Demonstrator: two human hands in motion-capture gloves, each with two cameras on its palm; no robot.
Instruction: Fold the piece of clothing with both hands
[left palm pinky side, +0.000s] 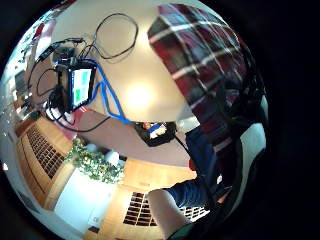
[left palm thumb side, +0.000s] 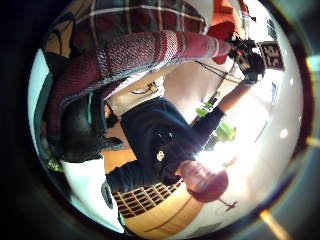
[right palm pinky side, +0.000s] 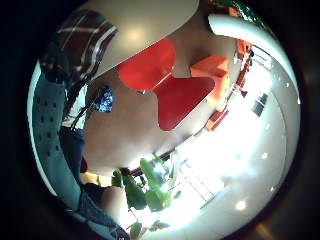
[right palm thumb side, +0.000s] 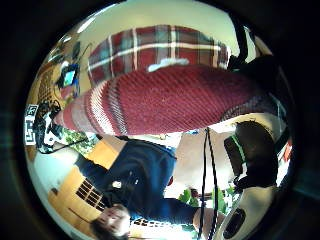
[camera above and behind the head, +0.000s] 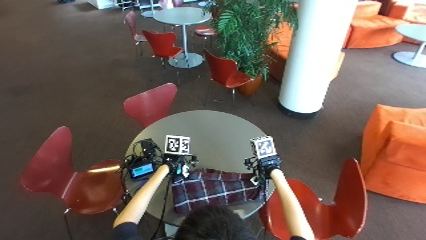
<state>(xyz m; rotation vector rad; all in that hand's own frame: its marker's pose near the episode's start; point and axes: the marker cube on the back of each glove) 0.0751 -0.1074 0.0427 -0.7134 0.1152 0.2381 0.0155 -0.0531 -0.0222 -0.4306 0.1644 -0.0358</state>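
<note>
A dark red plaid garment (camera above and behind the head: 214, 188) lies at the near edge of the round grey table (camera above and behind the head: 200, 130). My left hand (camera above and behind the head: 178, 166) grips its far left corner and my right hand (camera above and behind the head: 264, 170) grips its far right corner. In the left thumb side palm view a folded edge of the plaid garment (left palm thumb side: 150, 47) stretches from my left glove's curled fingers (left palm thumb side: 80, 132) to the other hand (left palm thumb side: 248, 55). The right thumb side palm view shows the same raised edge of the garment (right palm thumb side: 175, 100) in front of the flat part.
A small device with a lit screen (camera above and behind the head: 141, 170) and its cables (left palm pinky side: 117, 35) sits on the table's left side, close to my left hand. Red chairs (camera above and behind the head: 152, 102) ring the table. A white pillar (camera above and behind the head: 313, 55) and a plant (camera above and behind the head: 249, 25) stand beyond.
</note>
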